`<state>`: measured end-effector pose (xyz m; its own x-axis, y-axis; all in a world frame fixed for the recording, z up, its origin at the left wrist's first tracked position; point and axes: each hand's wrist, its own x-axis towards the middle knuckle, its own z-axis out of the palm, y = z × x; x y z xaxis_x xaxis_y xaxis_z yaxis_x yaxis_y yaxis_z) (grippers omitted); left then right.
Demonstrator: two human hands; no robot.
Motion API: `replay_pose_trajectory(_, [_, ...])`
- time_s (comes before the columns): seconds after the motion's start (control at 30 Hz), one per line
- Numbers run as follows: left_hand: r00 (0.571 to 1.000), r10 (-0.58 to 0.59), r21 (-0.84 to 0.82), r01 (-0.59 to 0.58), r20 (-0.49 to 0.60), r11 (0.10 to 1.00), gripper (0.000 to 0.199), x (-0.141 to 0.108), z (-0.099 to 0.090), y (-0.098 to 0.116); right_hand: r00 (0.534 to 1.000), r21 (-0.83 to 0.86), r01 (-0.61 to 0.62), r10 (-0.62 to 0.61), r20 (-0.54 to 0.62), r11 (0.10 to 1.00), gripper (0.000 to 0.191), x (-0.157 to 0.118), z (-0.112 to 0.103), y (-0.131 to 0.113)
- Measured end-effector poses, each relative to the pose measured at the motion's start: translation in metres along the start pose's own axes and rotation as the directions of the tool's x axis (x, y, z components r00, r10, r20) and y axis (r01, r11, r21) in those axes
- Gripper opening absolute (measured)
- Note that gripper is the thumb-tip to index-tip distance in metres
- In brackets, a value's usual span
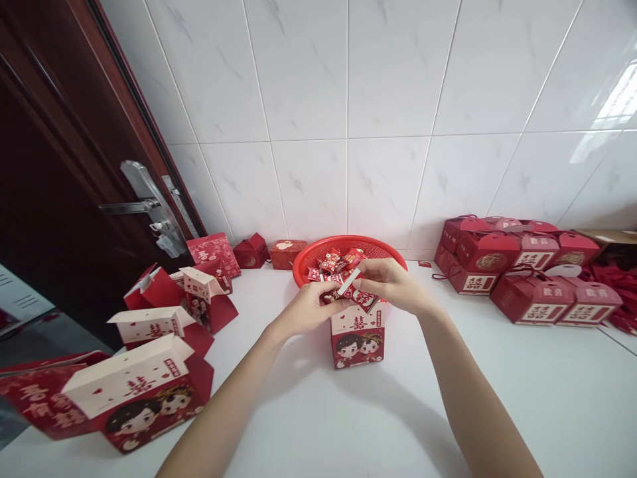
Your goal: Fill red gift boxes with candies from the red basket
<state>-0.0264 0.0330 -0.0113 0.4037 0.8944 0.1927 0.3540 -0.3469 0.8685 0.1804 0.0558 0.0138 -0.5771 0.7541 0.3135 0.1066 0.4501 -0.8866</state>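
My left hand (312, 308) is closed on a small red wrapped candy (332, 293), partly hidden by the fingers. Opposite it, my right hand (393, 284) pinches another red wrapped candy (365, 301) with light printing. A short white strip (349, 283) lies between the two hands; which hand grips it, I cannot tell. Directly below them an upright red and cream gift box (358, 346) with two cartoon figures stands on the white table (318, 418). Behind the hands is a red plastic basket (300, 262) holding several wrapped candies (331, 260).
Several opened gift boxes (149, 398) stand along the left side. Small red boxes (287, 255) line the tiled wall (308, 79). Stacked red boxes (488, 255) with handles are at the right, beside red ribbon-like material (614, 292). A dark door (64, 133) is at left.
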Motion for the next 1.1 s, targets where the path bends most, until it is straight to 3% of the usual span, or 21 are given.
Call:
replay_pose_trajectory(0.13, [0.999,-0.037,0.015,0.037,-0.026,0.999,0.026,-0.001,0.002,0.003,1.0,-0.03,-0.009,0.009,0.003,1.0,0.018,0.0,0.0,0.0])
replay_pose_trajectory(0.27, [0.998,-0.038,-0.034,0.036,-0.042,0.999,0.034,0.0,0.006,0.0,0.993,-0.035,-0.013,0.008,-0.122,0.999,0.021,-0.006,-0.012,-0.007])
replay_pose_trajectory(0.4, [0.988,-0.049,0.059,0.058,-0.148,0.997,0.036,0.002,0.01,-0.007,0.969,-0.063,-0.037,0.021,-0.248,0.997,0.023,-0.016,-0.024,-0.016])
replay_pose_trajectory(0.5, [0.985,-0.099,0.089,0.112,-0.139,0.99,0.035,-0.001,0.009,-0.006,0.959,-0.14,-0.077,0.034,-0.282,0.987,0.021,-0.02,-0.024,-0.019])
replay_pose_trajectory(0.6, [0.99,-0.127,0.093,0.133,-0.067,0.987,0.044,-0.005,0.007,0.0,0.964,-0.22,-0.094,0.034,-0.263,0.971,0.018,-0.019,-0.017,-0.02])
replay_pose_trajectory(0.7, [0.991,-0.119,0.095,0.125,-0.063,0.988,0.054,-0.007,0.005,0.002,0.979,-0.301,-0.1,0.04,-0.198,0.948,0.02,-0.015,-0.009,-0.018])
replay_pose_trajectory(0.8, [0.991,-0.117,0.098,0.124,-0.069,0.987,0.049,-0.007,0.005,0.001,0.982,-0.365,-0.088,0.02,-0.186,0.927,0.025,-0.012,-0.003,-0.017])
replay_pose_trajectory(1.1, [0.988,-0.15,0.132,0.155,-0.046,0.979,0.053,-0.007,0.003,0.002,0.993,-0.183,0.034,-0.054,-0.105,0.983,0.013,-0.011,-0.007,-0.016])
